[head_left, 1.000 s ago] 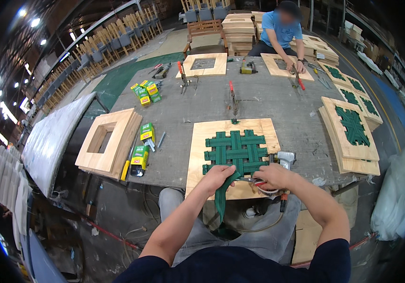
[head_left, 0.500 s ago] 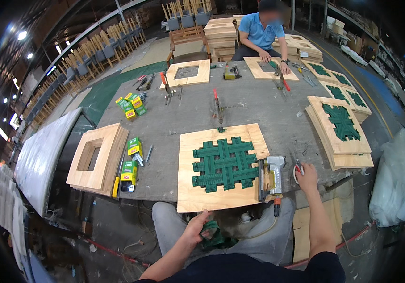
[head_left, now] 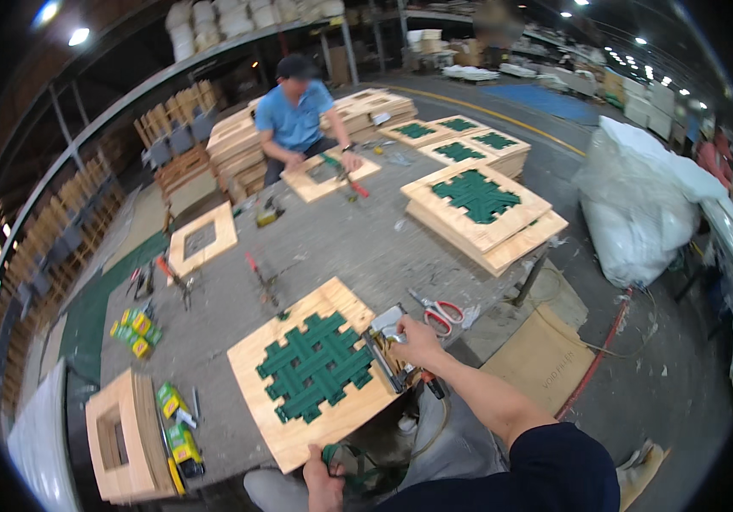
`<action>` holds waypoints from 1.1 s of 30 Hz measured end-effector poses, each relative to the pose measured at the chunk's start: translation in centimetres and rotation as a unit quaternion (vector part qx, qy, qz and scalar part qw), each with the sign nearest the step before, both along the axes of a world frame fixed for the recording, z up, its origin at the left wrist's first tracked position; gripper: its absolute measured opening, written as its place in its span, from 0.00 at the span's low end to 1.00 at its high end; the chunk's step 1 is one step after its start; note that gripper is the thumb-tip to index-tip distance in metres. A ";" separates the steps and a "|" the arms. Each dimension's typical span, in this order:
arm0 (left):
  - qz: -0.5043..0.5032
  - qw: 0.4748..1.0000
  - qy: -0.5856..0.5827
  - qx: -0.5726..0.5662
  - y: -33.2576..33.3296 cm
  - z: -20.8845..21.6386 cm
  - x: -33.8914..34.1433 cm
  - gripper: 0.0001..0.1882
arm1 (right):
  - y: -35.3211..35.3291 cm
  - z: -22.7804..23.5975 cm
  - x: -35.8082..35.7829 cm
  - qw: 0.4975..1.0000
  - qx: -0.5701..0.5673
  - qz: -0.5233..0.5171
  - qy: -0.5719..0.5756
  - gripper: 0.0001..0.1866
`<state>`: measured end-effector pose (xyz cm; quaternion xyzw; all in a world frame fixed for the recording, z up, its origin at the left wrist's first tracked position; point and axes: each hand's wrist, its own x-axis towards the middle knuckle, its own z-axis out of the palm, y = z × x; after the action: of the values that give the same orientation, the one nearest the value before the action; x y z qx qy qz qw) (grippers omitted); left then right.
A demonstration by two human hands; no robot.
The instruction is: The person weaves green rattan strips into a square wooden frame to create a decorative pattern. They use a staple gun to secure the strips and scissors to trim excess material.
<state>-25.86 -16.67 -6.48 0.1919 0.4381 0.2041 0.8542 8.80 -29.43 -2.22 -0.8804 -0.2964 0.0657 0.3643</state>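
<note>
A square wooden panel (head_left: 251, 354) lies at the table's near edge, with dark green webbing straps (head_left: 315, 367) woven across its middle. My left hand (head_left: 322, 480) is closed on the panel's near edge, thumb on top; a loose length of green webbing hangs beside it. On the panel's right corner lies a pneumatic staple gun (head_left: 388, 328), its air hose running down beside my leg. My right hand (head_left: 420, 343) is closed around the gun's body, its fingers partly hidden. Scissors with red and white handles (head_left: 445, 317) rest on the table just beyond that hand.
Stacked wooden frames (head_left: 127, 435) and green-yellow staple boxes (head_left: 180, 439) stand at left. A stack of webbed panels (head_left: 477, 205) sits at right. Clamping tools (head_left: 264, 282) lie mid-table. Across the table a co-worker (head_left: 298, 119) handles another frame (head_left: 315, 183). Plastic-wrapped bundles (head_left: 639, 205) stand on the floor.
My right hand has left the scissors on the table and moved left onto the staple gun. My view has swung to the right. The left hand stays at the panel's near edge.
</note>
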 end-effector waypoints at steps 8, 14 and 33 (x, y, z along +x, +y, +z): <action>0.031 0.993 0.103 0.041 -0.6 1.3 0.6 0.15 | -4.2 2.8 8.8 0.997 0.036 -0.042 -0.052 0.21; 0.046 0.983 0.162 0.070 2.5 1.7 -0.9 0.18 | -4.2 1.1 12.5 0.999 -0.021 -0.005 -0.044 0.22; 0.067 0.934 -0.120 0.328 -2.4 16.6 2.7 0.30 | 0.2 2.2 -14.9 0.855 0.272 0.351 0.267 0.21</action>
<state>-23.19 -19.08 10.14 0.4059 0.2525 0.4147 0.7743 -6.11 -29.27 0.02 -0.5321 -0.4829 0.3387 0.6074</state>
